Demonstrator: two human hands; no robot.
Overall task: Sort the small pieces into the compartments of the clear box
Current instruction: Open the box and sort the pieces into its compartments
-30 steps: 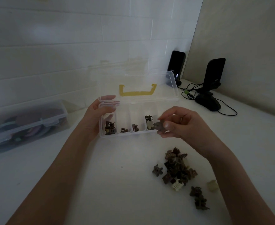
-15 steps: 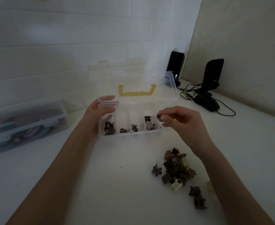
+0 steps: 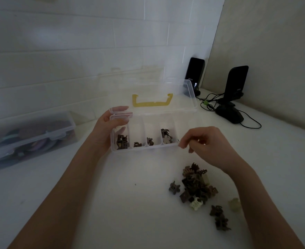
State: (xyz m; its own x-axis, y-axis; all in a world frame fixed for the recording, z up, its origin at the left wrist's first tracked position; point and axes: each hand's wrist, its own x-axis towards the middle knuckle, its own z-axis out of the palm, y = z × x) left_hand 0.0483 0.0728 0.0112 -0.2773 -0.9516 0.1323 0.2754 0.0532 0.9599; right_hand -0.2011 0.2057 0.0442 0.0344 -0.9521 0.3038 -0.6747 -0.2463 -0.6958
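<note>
keep your left hand [image 3: 105,130] gripping the clear box [image 3: 144,149]; drop your loosely curled, seemingly empty right hand [image 3: 204,146] to the pile [image 3: 195,186] at lower right.

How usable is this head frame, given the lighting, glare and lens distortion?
Head view: dim and underexposed, so the brown pieces in the pile merge into one dark mass; the clear box shows mostly by its edges, with a small glare spot on the black speaker; wide-angle bending curves the wall tile lines; the right hand looks slightly soft.

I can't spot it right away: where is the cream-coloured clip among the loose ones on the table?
The cream clip lies at the near edge of the brown pile, lower right of the head view, under the right hand.
</note>
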